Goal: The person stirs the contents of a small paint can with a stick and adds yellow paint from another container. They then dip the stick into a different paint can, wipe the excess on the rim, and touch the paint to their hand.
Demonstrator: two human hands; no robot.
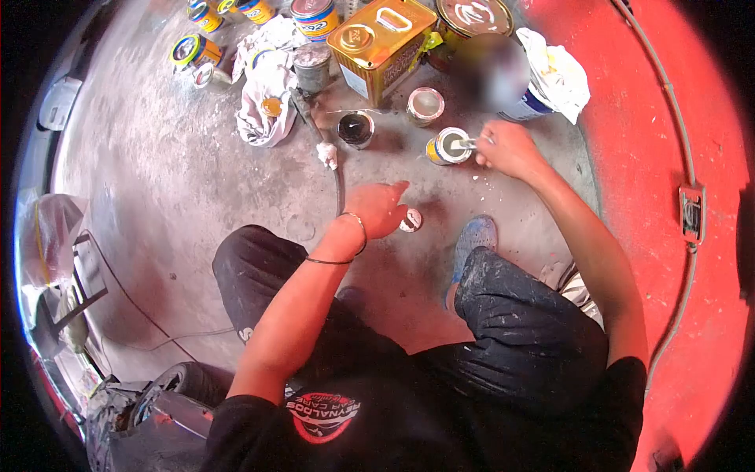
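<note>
Where my right hand [510, 149] works, its fingers are closed on a flat-bladed tool [464, 145]. Item: one small open paint can [437, 155], upright on the concrete floor [197, 149], just left of those fingers; the tool's long axis runs roughly crosswise from my grip to the can's mouth, and the right hand is the nearer. Condition of can: yellow-and-blue label, pale metal rim, greyish contents; lettering too small to read. Item: my left hand [373, 209], holding nothing visible, index finger extended, thumb apart, beside a small round lid [410, 220]; whether it touches, I cannot tell. Adjacent stock: an open can of dark liquid [356, 145] to the left; a gold rectangular tin [385, 39] beyond.
</note>
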